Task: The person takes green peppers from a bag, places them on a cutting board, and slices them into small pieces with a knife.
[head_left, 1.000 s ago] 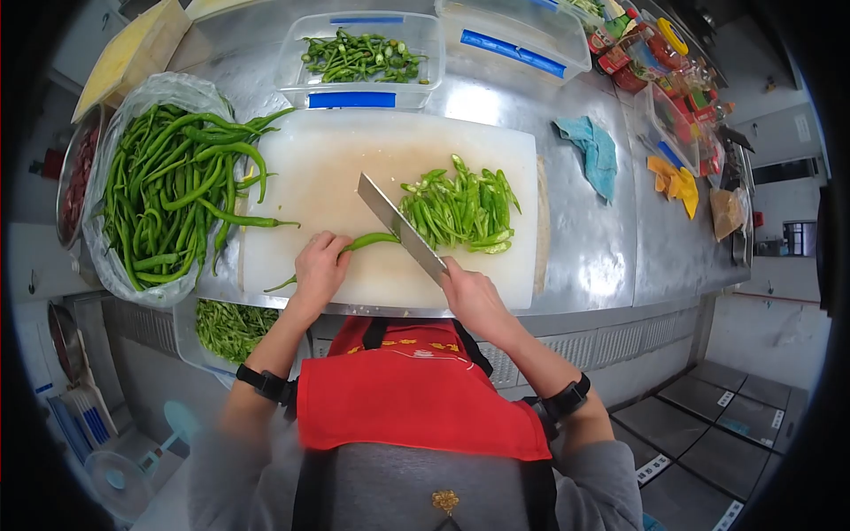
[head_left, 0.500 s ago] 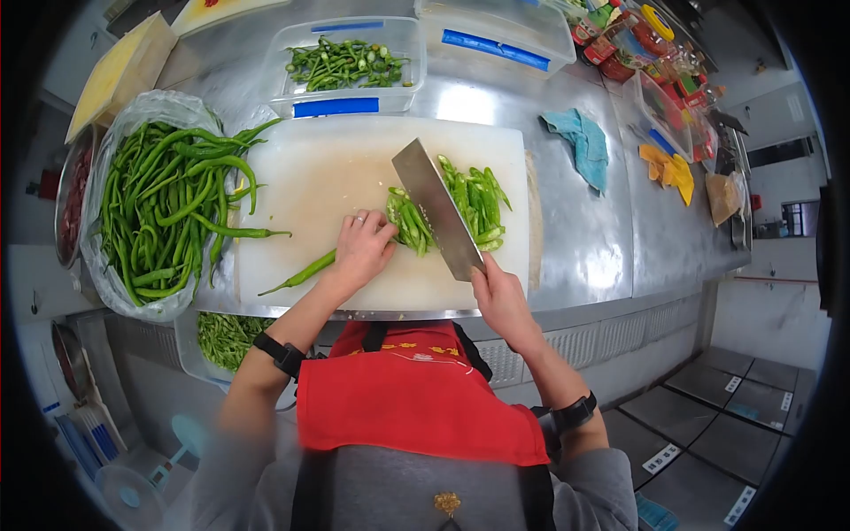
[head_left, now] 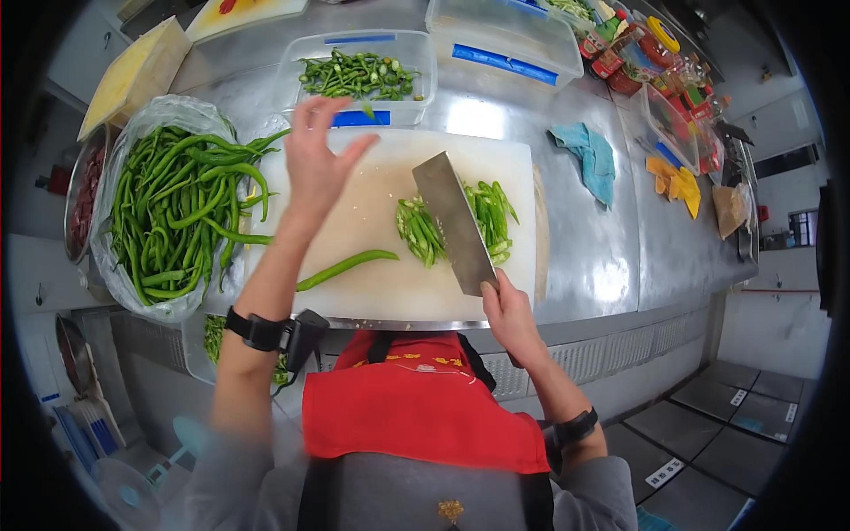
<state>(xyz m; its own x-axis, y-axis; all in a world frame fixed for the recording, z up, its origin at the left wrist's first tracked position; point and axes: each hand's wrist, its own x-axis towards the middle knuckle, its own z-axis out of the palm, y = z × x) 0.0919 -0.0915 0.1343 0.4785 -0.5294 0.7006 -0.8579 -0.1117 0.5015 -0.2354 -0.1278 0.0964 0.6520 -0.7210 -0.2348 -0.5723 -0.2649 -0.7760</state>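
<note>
My right hand (head_left: 511,317) is wrapped round the handle of a cleaver (head_left: 456,221), whose broad blade stands tilted among sliced green chili peppers (head_left: 490,217) on the white cutting board (head_left: 354,221). My left hand (head_left: 319,159) is raised over the board's far left part, fingers spread and holding nothing. Just beyond it, a small green piece (head_left: 368,111) shows against the blue clip of a clear tub (head_left: 428,88), which contains pepper stem ends (head_left: 359,75). One whole green chili pepper (head_left: 350,267) lies on the board's near side, its left end hidden by my forearm.
At left, a plastic bag (head_left: 164,310) bulges with whole green chilies (head_left: 168,212), beside a metal bowl of meat (head_left: 86,190). A blue cloth (head_left: 589,159) and a yellow cloth (head_left: 675,186) lie to the right. Bottles and jars (head_left: 651,49) crowd the far right.
My left hand has left the sliced peppers, moved up and left to the stem tub, and opened. The whole pepper now lies farther right. The cleaver remains among the slices.
</note>
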